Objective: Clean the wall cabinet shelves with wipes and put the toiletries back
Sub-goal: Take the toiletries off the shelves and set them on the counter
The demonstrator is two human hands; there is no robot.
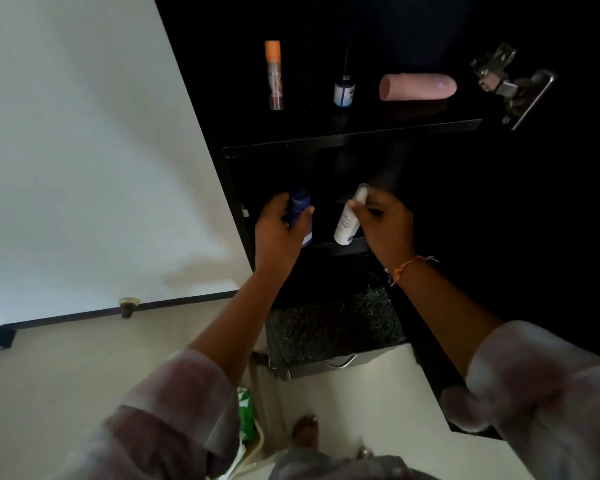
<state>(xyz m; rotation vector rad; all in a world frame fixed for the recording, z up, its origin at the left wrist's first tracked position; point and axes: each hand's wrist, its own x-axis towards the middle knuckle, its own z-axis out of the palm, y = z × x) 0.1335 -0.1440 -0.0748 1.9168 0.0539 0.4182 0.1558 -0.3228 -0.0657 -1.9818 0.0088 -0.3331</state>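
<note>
Both hands reach into the black wall cabinet at the lower shelf (343, 247). My left hand (279, 230) grips a dark blue bottle (299, 206) at the shelf's left side. A white spray bottle (347, 220) stands tilted on that shelf, and my right hand (385, 223) pinches it near its clear cap. On the upper shelf (352, 137) stand an orange-capped tube (274, 76) and a small blue-labelled bottle with a thin black tip (344, 90). A pink cylinder (418, 86) lies on its side to their right.
The open cabinet door with its metal hinge (499, 76) is on the right. A white wall (94, 150) lies left of the cabinet. Below are a dark speckled counter (333, 327) with a drawer handle (342, 363), a green packet (246, 415) and bare feet on the pale floor.
</note>
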